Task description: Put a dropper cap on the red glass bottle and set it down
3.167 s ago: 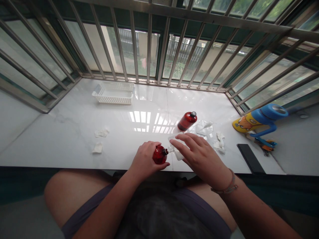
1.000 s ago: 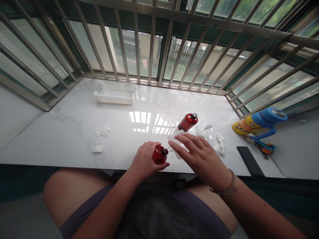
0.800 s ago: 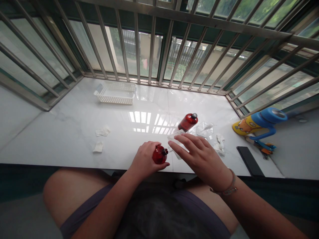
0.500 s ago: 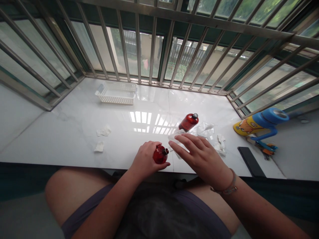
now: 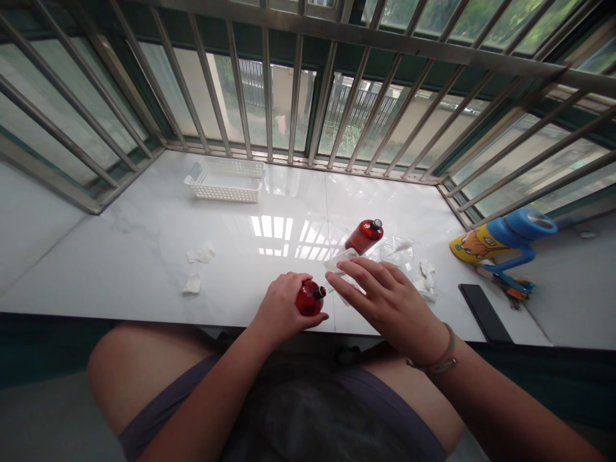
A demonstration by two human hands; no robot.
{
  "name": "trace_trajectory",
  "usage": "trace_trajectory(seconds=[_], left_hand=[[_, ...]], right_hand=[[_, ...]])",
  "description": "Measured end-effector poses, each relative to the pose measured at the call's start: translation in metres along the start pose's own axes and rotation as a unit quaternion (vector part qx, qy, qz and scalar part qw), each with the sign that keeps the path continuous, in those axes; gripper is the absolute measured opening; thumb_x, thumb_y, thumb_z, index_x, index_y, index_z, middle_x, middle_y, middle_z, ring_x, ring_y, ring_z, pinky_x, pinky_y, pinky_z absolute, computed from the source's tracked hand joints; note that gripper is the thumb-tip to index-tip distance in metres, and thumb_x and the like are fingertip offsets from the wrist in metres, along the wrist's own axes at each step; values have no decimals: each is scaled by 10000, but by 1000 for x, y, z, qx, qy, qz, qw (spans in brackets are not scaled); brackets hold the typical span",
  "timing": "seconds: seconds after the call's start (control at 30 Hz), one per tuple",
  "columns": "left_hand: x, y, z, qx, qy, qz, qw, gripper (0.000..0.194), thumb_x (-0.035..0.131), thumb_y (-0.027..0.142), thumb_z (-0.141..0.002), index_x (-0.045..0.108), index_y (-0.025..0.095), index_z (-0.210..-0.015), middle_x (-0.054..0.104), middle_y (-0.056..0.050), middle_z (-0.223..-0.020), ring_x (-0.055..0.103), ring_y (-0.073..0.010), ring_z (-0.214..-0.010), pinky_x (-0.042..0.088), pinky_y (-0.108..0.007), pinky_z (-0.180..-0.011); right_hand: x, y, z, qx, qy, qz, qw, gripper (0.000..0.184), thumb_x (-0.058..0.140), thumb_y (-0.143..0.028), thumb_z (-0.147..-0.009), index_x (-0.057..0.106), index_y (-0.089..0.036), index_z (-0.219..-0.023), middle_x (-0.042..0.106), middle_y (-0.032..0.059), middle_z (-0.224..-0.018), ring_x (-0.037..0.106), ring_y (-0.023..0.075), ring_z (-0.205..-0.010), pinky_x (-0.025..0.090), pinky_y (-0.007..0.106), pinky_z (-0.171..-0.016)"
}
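Note:
My left hand (image 5: 283, 307) is wrapped round a small red see-through bottle (image 5: 308, 300). Its dark narrow neck is uncapped and leans to the right. To the right of it, my right hand (image 5: 385, 295) grips a clear plastic container (image 5: 341, 263), tilted, with its lower part largely hidden behind the fingers. The thumb of that hand is out of sight. Just beyond the container a second red bottle (image 5: 364, 236) with a dark cap stands on the white tabletop (image 5: 231, 250).
A white perforated basket (image 5: 224, 192) sits at the back left. Crumpled white tissue pieces (image 5: 192, 283) lie at left, and more tissue (image 5: 426, 281) at right beside a clear plastic tray (image 5: 399, 251). A black phone (image 5: 485, 313) and a yellow-and-blue flask (image 5: 491, 237) are far right.

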State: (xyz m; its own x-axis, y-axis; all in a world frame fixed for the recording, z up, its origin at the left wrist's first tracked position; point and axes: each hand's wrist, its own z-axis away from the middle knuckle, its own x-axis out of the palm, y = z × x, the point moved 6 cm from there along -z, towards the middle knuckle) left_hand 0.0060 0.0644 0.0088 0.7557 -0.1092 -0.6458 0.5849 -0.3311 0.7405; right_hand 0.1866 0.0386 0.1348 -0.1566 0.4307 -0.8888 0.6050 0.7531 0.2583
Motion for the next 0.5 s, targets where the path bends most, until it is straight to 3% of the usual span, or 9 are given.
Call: trace_trajectory(seconds=[0.5], left_hand=[[-1, 0, 0, 5, 3, 6, 1000, 764, 1013, 487, -709, 598, 261, -1310, 716, -67, -1250, 657, -320, -1151, 542, -513, -1046]], right_hand=[[-1, -1, -2, -19, -6, 22, 1000, 441, 566, -76, -1066, 617, -180, -1492, 689, 123, -1463, 613, 315, -1331, 479, 473, -1025]])
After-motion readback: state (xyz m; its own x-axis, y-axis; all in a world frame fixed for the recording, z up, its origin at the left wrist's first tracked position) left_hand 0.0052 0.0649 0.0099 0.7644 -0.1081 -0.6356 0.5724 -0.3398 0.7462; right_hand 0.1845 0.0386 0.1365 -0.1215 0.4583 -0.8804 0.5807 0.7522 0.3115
